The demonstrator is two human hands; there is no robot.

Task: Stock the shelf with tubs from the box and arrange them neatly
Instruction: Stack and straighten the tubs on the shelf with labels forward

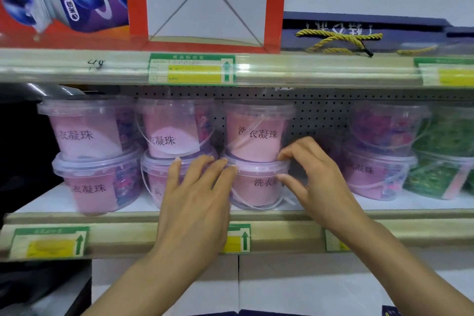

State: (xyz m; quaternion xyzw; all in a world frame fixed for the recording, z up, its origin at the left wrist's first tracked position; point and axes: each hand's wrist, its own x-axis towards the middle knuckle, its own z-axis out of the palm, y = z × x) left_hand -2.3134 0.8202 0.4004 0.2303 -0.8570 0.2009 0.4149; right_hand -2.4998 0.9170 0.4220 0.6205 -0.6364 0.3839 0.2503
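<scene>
Head view: you face the shelf (256,215), both forearms reaching up from 6 o'clock.
Left hand (197,197): fingers straight and spread wide, tips pressing the lid rims where two lower tubs meet.
Right hand (318,182): fingers curled, pinching the lower tub (256,187) at its 3 o'clock rim.
Upper tub (256,133): stacked upright on that lower tub.
Neighbouring tubs (89,156): two-high stacks toward 9 o'clock.
</scene>
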